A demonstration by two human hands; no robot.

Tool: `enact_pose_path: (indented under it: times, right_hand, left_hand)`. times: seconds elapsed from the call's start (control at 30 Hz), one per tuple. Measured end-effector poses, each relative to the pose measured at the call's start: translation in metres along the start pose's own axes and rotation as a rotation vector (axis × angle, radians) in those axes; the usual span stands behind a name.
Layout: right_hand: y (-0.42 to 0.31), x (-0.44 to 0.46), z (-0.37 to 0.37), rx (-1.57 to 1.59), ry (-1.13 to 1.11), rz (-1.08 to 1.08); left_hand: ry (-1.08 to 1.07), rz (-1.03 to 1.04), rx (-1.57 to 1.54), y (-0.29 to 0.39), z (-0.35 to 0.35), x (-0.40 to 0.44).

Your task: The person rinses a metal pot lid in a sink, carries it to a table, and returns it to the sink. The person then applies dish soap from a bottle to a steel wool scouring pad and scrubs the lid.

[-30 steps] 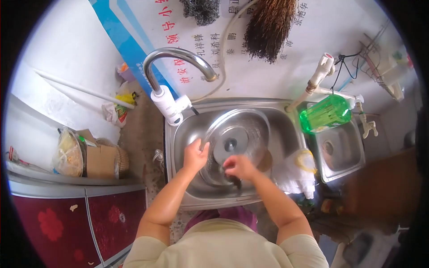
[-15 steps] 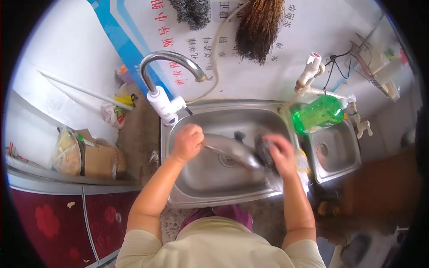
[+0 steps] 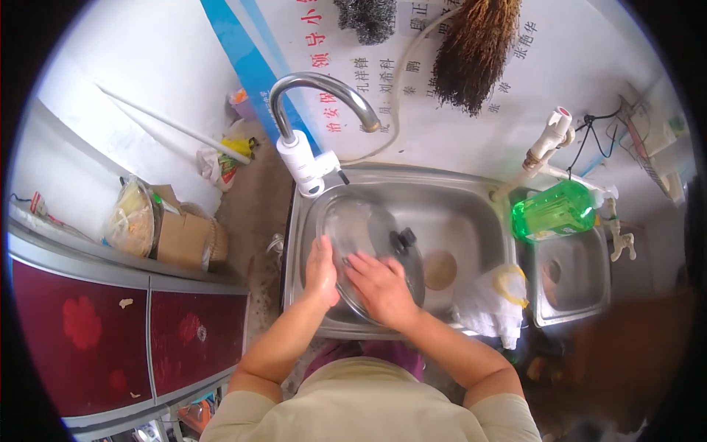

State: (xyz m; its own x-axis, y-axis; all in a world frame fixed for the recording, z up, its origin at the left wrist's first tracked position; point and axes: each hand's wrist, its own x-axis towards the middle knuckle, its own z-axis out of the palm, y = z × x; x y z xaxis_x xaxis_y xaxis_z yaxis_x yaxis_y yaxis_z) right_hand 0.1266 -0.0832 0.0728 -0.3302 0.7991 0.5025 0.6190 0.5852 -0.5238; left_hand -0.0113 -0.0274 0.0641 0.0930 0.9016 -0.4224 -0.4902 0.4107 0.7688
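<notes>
A round glass lid (image 3: 356, 223) with a black knob (image 3: 402, 240) is tilted inside the large steel sink (image 3: 471, 214). My left hand (image 3: 321, 272) grips the lid's left rim, with its fingers close together. Spread over the glass, to the left of the knob, lies my right hand (image 3: 379, 289); its fingers are stretched out, and whatever may be beneath the palm is hidden. The curved chrome faucet (image 3: 324, 79) stands behind the lid, and no water flow can be made out from it.
A white cloth or bag (image 3: 490, 306) hangs over the sink's right front edge. A green bottle (image 3: 556, 212) lies above the small sink (image 3: 571, 287). Behind are a white tap pipe (image 3: 549, 140) and a hanging brush (image 3: 475, 55). A cardboard box (image 3: 183, 237) stands at the left.
The lid has swung from the sink's middle to its left side and shows its face. My right hand has moved left onto the glass; the dark scrubber it held is no longer visible.
</notes>
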Motion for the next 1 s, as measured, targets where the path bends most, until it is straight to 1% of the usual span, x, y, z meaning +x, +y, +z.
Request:
enact_pose_path:
  times: [0.07, 0.1, 0.13, 0.2, 0.23, 0.3, 0.33, 0.37, 0.43, 0.53, 0.57, 0.63, 0.67, 0.7, 0.8, 0.87, 0.9, 1.0]
  right_hand:
    - [0.02, 0.021, 0.011, 0.013, 0.016, -0.089]
    - [0.032, 0.031, 0.017, -0.057, -0.01, -0.042]
    - [0.048, 0.041, 0.024, -0.127, -0.039, 0.002]
    - [0.1, 0.046, 0.046, -0.163, -0.092, 0.305]
    - [0.104, 0.054, 0.049, -0.189, -0.115, 0.417]
    - [0.103, 0.065, 0.059, -0.242, -0.164, 0.65]
    - [0.088, 0.059, 0.059, -0.267, -0.121, 0.445]
    - [0.068, 0.051, 0.057, -0.293, -0.079, 0.232]
    - [0.016, 0.05, 0.05, -0.15, -0.246, 0.158]
    - [0.052, 0.048, 0.072, -0.177, -0.032, -0.044]
    - [0.073, 0.063, 0.071, -0.169, -0.307, 0.249]
    - [0.145, 0.073, 0.07, -0.199, -0.395, 0.385]
    - [0.184, 0.073, 0.082, -0.062, -0.29, 0.854]
    - [0.182, 0.078, 0.078, -0.097, -0.305, 0.808]
    - [0.149, 0.067, 0.077, -0.396, -0.405, 0.175]
    - [0.087, 0.07, 0.056, -0.184, -0.293, 0.129]
    - [0.068, 0.072, 0.05, -0.074, -0.236, 0.105]
    - [0.071, 0.079, 0.041, 0.013, 0.01, 0.262]
  left_hand:
    - [0.098, 0.068, 0.11, -0.015, -0.001, -0.003]
    - [0.091, 0.176, 0.156, -0.03, -0.011, 0.004]
    - [0.118, 0.156, 0.197, -0.037, -0.017, 0.008]
    - [0.173, 0.114, 0.276, -0.047, -0.029, 0.012]
    - [0.187, 0.17, 0.246, -0.056, -0.03, 0.016]
    - [0.19, 0.174, 0.266, -0.064, -0.039, 0.02]
    - [0.189, 0.178, 0.276, -0.063, -0.04, 0.021]
    - [0.181, 0.174, 0.178, -0.059, -0.038, 0.023]
    - [0.171, 0.156, -0.02, -0.049, -0.031, 0.021]
    - [0.198, 0.25, 0.274, -0.049, -0.032, 0.023]
    - [0.201, 0.234, 0.368, -0.057, -0.043, 0.026]
    - [0.207, 0.281, 0.535, -0.065, -0.051, 0.03]
    - [0.209, 0.309, 0.615, -0.065, -0.054, 0.036]
    - [0.225, 0.317, 0.593, -0.067, -0.058, 0.043]
    - [0.258, 0.317, 0.53, -0.078, -0.066, 0.057]
    - [0.21, 0.332, 0.584, -0.066, -0.064, 0.056]
    - [0.19, 0.341, 0.615, -0.061, -0.064, 0.056]
    - [0.202, 0.376, 0.77, -0.063, -0.073, 0.08]
